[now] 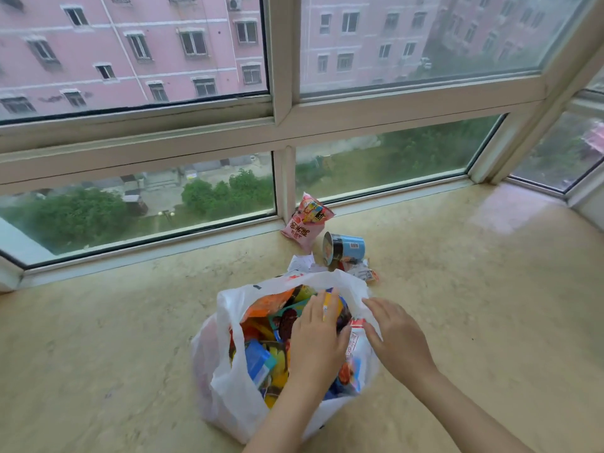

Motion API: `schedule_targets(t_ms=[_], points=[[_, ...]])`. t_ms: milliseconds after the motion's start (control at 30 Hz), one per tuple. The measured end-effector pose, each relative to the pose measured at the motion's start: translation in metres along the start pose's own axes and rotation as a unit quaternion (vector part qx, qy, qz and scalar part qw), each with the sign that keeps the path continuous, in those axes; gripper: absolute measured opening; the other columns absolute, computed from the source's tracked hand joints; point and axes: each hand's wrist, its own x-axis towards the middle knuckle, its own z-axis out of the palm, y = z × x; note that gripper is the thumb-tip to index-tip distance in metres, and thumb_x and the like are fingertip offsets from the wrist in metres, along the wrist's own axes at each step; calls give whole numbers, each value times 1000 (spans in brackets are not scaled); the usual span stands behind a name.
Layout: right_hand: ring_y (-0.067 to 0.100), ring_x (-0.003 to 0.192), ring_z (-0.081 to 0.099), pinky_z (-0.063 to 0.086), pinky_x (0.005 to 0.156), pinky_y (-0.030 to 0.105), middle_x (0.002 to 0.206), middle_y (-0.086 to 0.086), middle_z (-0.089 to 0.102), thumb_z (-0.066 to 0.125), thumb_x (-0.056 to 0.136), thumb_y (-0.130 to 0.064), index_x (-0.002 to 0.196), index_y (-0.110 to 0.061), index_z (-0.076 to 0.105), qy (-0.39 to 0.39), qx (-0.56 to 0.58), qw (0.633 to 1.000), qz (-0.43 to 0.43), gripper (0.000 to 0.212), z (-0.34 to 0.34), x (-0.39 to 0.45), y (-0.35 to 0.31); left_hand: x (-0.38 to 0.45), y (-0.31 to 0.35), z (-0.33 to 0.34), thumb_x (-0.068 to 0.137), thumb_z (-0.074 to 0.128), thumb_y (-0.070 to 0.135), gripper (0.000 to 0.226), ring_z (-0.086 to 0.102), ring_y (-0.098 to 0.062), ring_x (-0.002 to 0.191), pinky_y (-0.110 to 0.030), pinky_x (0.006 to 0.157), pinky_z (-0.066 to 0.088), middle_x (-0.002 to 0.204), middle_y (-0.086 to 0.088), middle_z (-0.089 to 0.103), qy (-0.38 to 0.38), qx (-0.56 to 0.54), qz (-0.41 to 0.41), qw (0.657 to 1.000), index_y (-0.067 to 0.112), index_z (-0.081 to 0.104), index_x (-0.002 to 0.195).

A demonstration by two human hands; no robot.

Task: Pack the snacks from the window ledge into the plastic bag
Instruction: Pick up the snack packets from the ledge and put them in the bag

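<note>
A white plastic bag [225,380] stands open on the stone window ledge [457,305], filled with several colourful snack packets. My left hand [318,341] lies flat inside the bag's mouth, pressing on a yellow and blue packet [331,304]. My right hand [397,338] pinches the bag's right rim. Beyond the bag, a pink snack packet [305,222] leans against the window frame. A blue cup-shaped snack tub [344,248] lies on its side, with a small orange and white packet [364,273] beside it.
A crumpled white paper [300,263] lies just behind the bag. The window frame [284,188] and glass close off the ledge at the back and the right. Bare beige ledge surface spreads to the left and right of the bag.
</note>
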Motion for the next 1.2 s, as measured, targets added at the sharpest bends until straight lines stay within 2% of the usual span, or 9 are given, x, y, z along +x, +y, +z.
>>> schedule_targets(t_ms=[167, 367, 567, 700, 833, 1000, 1067, 1133, 1200], points=[[21, 105, 64, 54, 82, 33, 118, 3, 65, 75, 77, -19, 120, -12, 63, 24, -25, 999, -12, 45, 12, 46, 37, 82, 20, 16, 98, 41, 42, 65, 19, -24, 146, -41, 112, 28, 159, -6, 18, -24, 40, 34, 998, 25, 11, 153], [27, 102, 66, 55, 80, 38, 116, 11, 66, 80, 69, -13, 115, -12, 66, 26, -50, 998, 8, 49, 77, 102, 97, 190, 5, 72, 98, 45, 31, 62, 24, -30, 142, -45, 108, 33, 155, -12, 27, -34, 122, 55, 990, 18, 18, 152], [31, 104, 64, 56, 80, 41, 120, 14, 64, 84, 50, -6, 120, -12, 62, -46, -82, 996, 4, 74, 165, 129, 153, 272, -16, 133, 94, 51, 27, 74, 10, -33, 146, -46, 114, 17, 159, -12, 10, -64, 260, 99, 958, 23, 5, 153], [36, 103, 64, 56, 78, 45, 124, 19, 62, 82, 48, -7, 120, -12, 65, -75, -124, 989, -22, 74, 206, 149, 174, 308, -24, 161, 93, 55, 36, 78, 1, -36, 146, -50, 117, 6, 159, -15, 7, -75, 342, 125, 928, 31, 4, 152], [41, 106, 62, 55, 78, 47, 126, 19, 61, 81, 54, -11, 122, -10, 63, -71, -143, 986, -55, 70, 228, 168, 184, 325, -36, 182, 89, 55, 50, 83, 7, -39, 145, -53, 116, 2, 154, -16, 22, -99, 390, 129, 906, 37, 1, 151], [43, 107, 60, 53, 81, 50, 127, 18, 60, 83, 62, -22, 128, -16, 57, -93, -143, 984, -58, 71, 243, 178, 181, 330, -45, 194, 85, 61, 47, 90, 37, -38, 129, -51, 110, 22, 141, -15, 38, -78, 384, 118, 913, 40, -1, 149], [42, 95, 62, 52, 75, 47, 113, 16, 64, 76, 70, -32, 126, -18, 52, -78, -149, 983, -67, 63, 240, 177, 180, 330, -44, 195, 84, 62, 45, 90, 46, -35, 117, -48, 103, 30, 133, -15, 43, -76, 387, 125, 910, 39, 1, 149], [41, 83, 62, 49, 69, 48, 97, 16, 64, 49, 78, -37, 117, -15, 58, -44, -134, 987, -78, 45, 233, 172, 179, 330, -43, 193, 83, 62, 48, 90, 49, -33, 109, -44, 96, 34, 126, -15, 45, -76, 382, 128, 912, 38, 3, 150], [43, 87, 62, 48, 71, 54, 100, 19, 64, 27, 74, -41, 117, -15, 65, -67, -112, 988, -78, 62, 223, 169, 176, 329, -43, 189, 80, 63, 49, 89, 51, -31, 104, -39, 85, 37, 121, -14, 47, -76, 352, 117, 926, 38, 7, 150]])
